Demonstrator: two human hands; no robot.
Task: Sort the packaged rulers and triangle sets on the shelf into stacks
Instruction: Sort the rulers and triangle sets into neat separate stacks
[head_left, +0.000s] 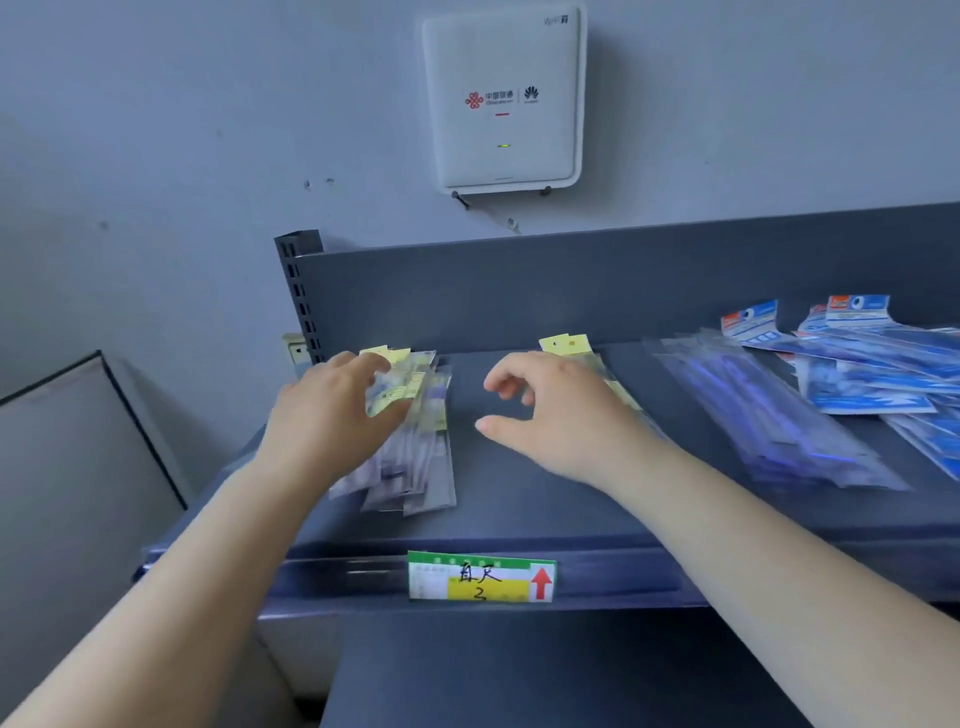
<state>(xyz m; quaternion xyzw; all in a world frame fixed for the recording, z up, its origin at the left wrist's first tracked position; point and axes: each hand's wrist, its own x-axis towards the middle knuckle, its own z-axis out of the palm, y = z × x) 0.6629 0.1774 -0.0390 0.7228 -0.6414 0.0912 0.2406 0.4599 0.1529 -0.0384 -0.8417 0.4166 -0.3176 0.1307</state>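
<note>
left hand (332, 410) fingers flat on yellow-tagged ruler stack (415, 447) | right hand (550, 410) fingers loosely curled, holding nothing

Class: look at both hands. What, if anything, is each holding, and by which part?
Left hand rests on the yellow-tagged ruler stack near its top; a grip cannot be told. Right hand holds nothing.

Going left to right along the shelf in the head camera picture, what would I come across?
Left hand on the yellow-tagged ruler stack → right hand → clear blue ruler packs → blue-and-white packs.
</note>
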